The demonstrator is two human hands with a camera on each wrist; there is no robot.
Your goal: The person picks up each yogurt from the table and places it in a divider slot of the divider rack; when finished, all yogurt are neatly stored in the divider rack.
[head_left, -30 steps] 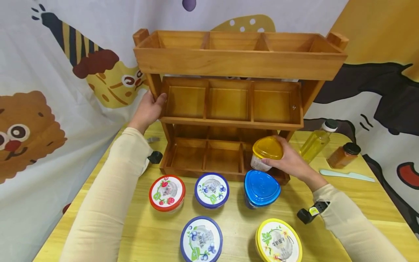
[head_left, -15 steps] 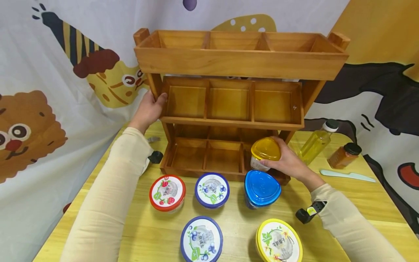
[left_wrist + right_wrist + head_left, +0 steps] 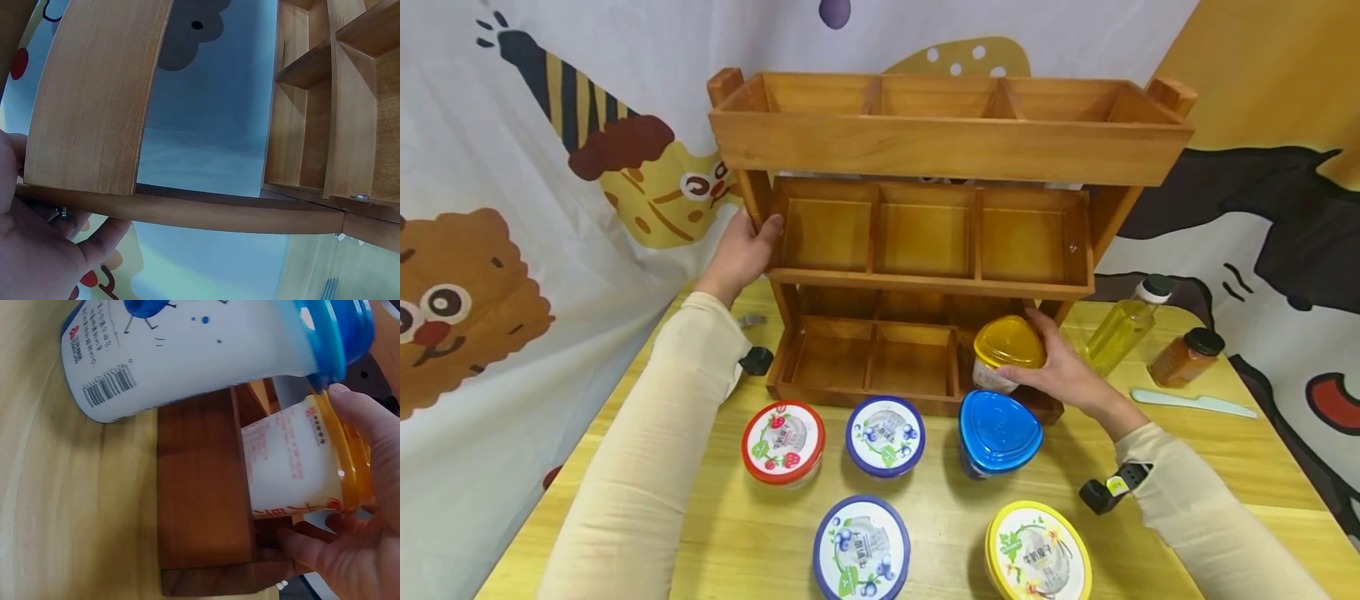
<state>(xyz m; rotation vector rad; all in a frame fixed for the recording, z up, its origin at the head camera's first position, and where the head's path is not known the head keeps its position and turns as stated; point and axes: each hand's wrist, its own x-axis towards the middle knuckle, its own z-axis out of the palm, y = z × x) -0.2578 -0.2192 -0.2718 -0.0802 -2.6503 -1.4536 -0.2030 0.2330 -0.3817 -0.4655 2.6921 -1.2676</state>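
My left hand [image 3: 743, 254] grips the left upright of a three-tier wooden rack [image 3: 947, 150], thumb in front and fingers behind. In the left wrist view that hand [image 3: 44, 250] curls around the wooden side piece. My right hand [image 3: 1056, 362] holds a yoghurt cup with an amber lid [image 3: 1009, 342] in the bottom tier's right compartment. The right wrist view has the thumb at the lid's rim and the fingers on the far side of the white cup [image 3: 290, 465]. A blue-lidded cup [image 3: 1000, 432] stands just in front of the rack, close to the right hand.
Round-lidded cups stand on the table: a red one [image 3: 783, 442], two purple ones [image 3: 886, 436], and a yellow one [image 3: 1039, 552]. At the right are an oil bottle [image 3: 1122, 325], a dark-capped jar [image 3: 1186, 357] and a pale knife [image 3: 1193, 402]. A fork [image 3: 751, 320] lies left of the rack.
The amber-lidded cup and my right hand have shifted very slightly left within the bottom compartment. My left hand stays on the rack's upright.
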